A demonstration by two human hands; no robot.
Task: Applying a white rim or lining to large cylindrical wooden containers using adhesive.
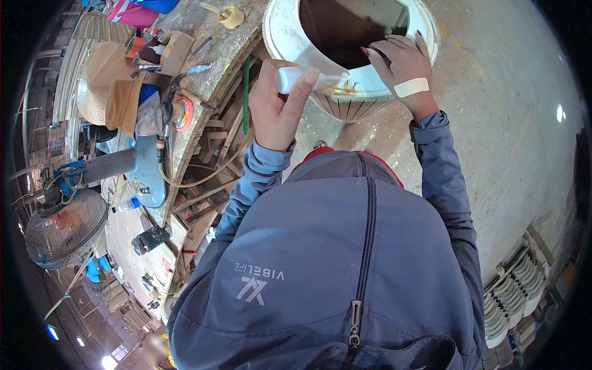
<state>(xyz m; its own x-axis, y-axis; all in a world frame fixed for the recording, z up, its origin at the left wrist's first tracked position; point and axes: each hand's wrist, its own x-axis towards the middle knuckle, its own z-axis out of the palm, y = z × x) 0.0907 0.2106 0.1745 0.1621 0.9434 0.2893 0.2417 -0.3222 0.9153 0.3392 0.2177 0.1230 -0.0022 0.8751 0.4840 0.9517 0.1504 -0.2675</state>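
Observation:
A large round white piece [283,31] with a broad rim and a wide dark opening stands in front of me at the top of the view. My left hand [280,105] is closed around a small white squeeze bottle [293,78], tipped sideways. Its clear nozzle [333,78] points at the near part of the rim, where a brownish, wet-looking patch [350,91] shows. On the right side of the rim rests my right hand [404,65], fingers spread and nothing in them. A pale adhesive bandage [412,87] covers the back of that hand near the wrist.
A cluttered workbench [206,80] runs along my left, with a tape roll [184,114], a conical hat [102,80] and a dark jar [151,240]. A fan [66,228] stands at far left. Stacked white curved pieces [515,290] lie at lower right on the concrete floor [499,154].

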